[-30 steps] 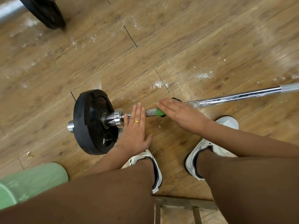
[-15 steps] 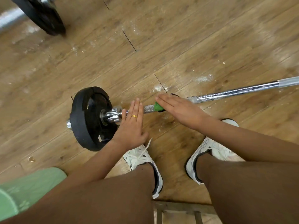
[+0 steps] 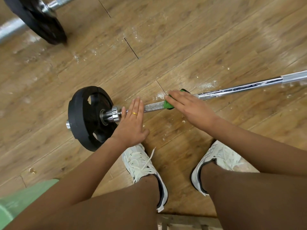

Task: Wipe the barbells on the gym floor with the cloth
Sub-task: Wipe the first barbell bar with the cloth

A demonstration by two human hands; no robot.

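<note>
A chrome barbell (image 3: 235,89) lies across the wooden floor, with a black weight plate (image 3: 86,117) on its left end. My left hand (image 3: 132,122) rests flat on the bar just right of the chrome collar (image 3: 114,113), fingers straight and together, holding nothing. My right hand (image 3: 187,107) presses a green cloth (image 3: 167,104) onto the bar further right. The knurled grip (image 3: 153,107) shows between my two hands. Most of the cloth is hidden under my right palm.
A second barbell with a black plate (image 3: 44,22) lies at the top left. My two white shoes (image 3: 141,165) stand just below the bar. White dust (image 3: 207,84) is scattered on the floor. A green rounded object (image 3: 20,201) sits at the lower left.
The view has shifted, so the barbell sits lower in the frame. My right hand and the cloth have slid a little to the right, uncovering more knurling. My left hand stays by the collar.
</note>
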